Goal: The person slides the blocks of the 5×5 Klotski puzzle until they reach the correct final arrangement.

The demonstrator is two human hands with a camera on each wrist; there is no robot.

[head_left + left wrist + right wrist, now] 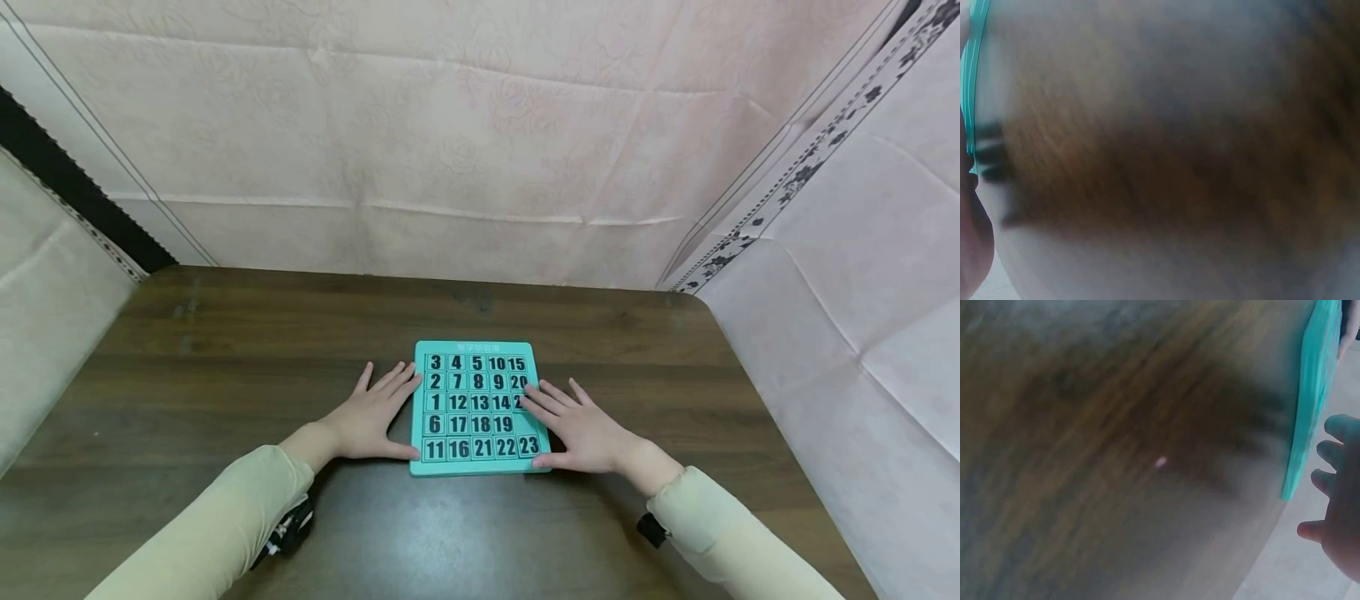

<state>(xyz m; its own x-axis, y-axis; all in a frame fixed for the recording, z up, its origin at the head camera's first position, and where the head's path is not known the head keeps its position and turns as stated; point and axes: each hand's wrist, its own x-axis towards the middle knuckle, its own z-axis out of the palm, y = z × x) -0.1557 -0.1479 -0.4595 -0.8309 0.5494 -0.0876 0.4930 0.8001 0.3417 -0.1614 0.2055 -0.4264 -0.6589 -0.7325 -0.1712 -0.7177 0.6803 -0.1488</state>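
Note:
A teal number slide puzzle (480, 403) lies flat on the wooden table, its black-numbered tiles set in rows. One bare slot shows at the right end of the fourth row. My left hand (367, 423) is at the puzzle's left edge, fingers spread, thumb near the lower left corner. Over the right edge lies my right hand (588, 433); its fingertips cover part of a third-row tile, and its thumb is by the 23 tile. In the wrist views only the puzzle's side (1310, 394) and parts of the hands show.
The brown table (300, 325) ends at a pale patterned cloth wall (450, 150) at the back. Another cloth panel (862, 275) stands on the right, and one (52, 283) on the left. Black wrist devices (288, 529) sit under the sleeves.

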